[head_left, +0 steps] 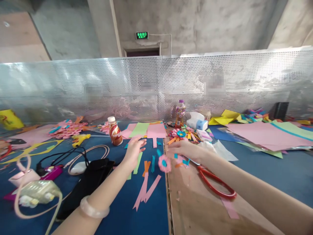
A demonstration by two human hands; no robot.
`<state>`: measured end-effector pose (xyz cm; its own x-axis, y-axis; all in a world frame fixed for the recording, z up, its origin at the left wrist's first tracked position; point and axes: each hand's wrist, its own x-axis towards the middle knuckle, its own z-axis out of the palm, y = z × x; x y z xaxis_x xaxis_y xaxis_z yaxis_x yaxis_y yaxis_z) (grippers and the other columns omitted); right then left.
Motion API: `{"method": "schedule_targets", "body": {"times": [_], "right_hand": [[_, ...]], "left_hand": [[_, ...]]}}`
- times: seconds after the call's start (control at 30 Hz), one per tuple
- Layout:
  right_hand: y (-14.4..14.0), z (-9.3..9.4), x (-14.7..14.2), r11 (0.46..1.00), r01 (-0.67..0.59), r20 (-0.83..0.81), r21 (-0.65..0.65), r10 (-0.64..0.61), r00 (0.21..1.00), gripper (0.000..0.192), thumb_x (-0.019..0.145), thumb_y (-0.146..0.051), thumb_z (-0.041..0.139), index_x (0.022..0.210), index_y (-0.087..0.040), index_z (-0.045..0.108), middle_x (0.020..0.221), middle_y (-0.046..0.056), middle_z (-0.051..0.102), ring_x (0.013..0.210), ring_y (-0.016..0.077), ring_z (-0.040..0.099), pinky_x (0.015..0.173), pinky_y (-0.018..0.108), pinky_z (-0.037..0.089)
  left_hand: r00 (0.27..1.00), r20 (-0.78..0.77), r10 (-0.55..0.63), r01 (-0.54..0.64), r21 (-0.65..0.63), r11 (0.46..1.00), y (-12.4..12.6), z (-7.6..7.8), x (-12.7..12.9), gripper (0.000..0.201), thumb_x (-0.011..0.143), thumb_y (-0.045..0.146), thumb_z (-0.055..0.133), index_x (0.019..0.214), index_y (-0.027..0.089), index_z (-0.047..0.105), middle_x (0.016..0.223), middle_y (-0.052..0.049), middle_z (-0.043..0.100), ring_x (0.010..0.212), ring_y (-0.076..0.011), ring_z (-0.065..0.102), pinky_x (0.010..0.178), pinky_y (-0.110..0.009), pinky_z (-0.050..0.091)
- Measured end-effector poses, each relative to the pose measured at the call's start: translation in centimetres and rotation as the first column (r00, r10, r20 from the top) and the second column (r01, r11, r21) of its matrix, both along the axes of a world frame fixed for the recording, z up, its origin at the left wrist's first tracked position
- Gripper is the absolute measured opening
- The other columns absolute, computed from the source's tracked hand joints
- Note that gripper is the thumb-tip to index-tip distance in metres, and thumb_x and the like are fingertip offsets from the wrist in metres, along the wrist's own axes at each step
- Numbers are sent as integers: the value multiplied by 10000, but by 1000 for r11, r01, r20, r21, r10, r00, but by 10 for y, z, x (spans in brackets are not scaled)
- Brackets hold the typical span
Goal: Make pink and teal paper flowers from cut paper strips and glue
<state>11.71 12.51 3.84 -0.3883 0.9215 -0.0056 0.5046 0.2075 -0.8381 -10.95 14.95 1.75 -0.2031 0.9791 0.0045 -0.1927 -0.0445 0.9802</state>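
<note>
My left hand (135, 150) hovers open over the blue table cover, fingers spread, close to coloured paper strips (146, 182). My right hand (186, 150) reaches left above the wooden board (195, 209), fingers loosely apart. A pink paper flower with a blue centre (164, 163) sits blurred just below and left of my right fingertips; I cannot tell whether it is held. Red-handled scissors (215, 186) lie under my right forearm. Finished paper flowers (183, 133) rest farther back.
A brown Nescafe bottle (115, 131), a juice bottle (180, 113) and a tissue pack (198, 122) stand near the perforated metal screen (156, 85). Paper sheets (266, 133) lie right. Cables, a black pouch (90, 182) and a glue gun (36, 192) crowd the left.
</note>
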Motion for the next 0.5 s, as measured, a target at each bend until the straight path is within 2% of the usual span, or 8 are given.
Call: {"method": "schedule_targets", "body": {"times": [0.1, 0.17, 0.23, 0.33, 0.43, 0.5], "right_hand": [[1, -14, -8, 953, 189, 223, 236, -243, 944, 643, 711, -443, 600, 1261, -127, 496, 1294, 158, 465, 1208, 334, 388, 951, 433, 351], [-1, -24, 0, 912, 206, 300, 353, -320, 899, 682, 747, -413, 556, 1345, -135, 385, 1391, 167, 340, 1279, 339, 288, 995, 470, 294], [-8, -32, 14, 879, 164, 367, 447, -348, 863, 603, 776, -387, 522, 1329, -173, 407, 1366, 158, 372, 1248, 344, 329, 973, 500, 311], [-23, -44, 42, 806, 23, 486, 591, -379, 788, 421, 808, -339, 502, 1216, -238, 521, 1293, 118, 459, 1176, 330, 394, 927, 493, 356], [-41, -59, 70, 782, 1, 542, 623, -432, 720, 388, 829, -390, 479, 1174, -226, 542, 1201, 115, 528, 1102, 317, 449, 880, 478, 398], [-55, -69, 87, 763, 41, 534, 645, -489, 690, 404, 836, -434, 454, 1184, -242, 529, 1204, 108, 530, 1112, 315, 448, 835, 459, 432]], "left_hand": [[999, 39, 1, 0, -31, 1000, 3, -1, -3, 298, 655, 160, 609, 945, 127, 544, 1002, -116, 644, 831, -160, 629, 634, -232, 490], [999, 32, 15, -14, -46, 999, 4, -1, -4, 271, 652, 168, 610, 912, 132, 544, 1017, -117, 637, 845, -160, 627, 636, -225, 486], [999, 32, 19, -18, -57, 998, 4, -1, -4, 242, 663, 168, 598, 896, 136, 545, 1033, -118, 631, 864, -163, 624, 635, -220, 482], [997, 71, 17, -11, -83, 996, 2, -1, -3, 239, 687, 153, 571, 923, 143, 533, 1079, -124, 615, 900, -168, 616, 643, -222, 481], [999, 51, -16, 20, -94, 995, 0, 1, -2, 246, 717, 178, 554, 957, 138, 522, 1134, -141, 587, 945, -182, 603, 655, -230, 478], [995, -73, -68, 60, -114, 992, -2, 2, -2, 289, 719, 217, 562, 994, 135, 523, 1135, -144, 584, 963, -202, 595, 653, -245, 470]]}}
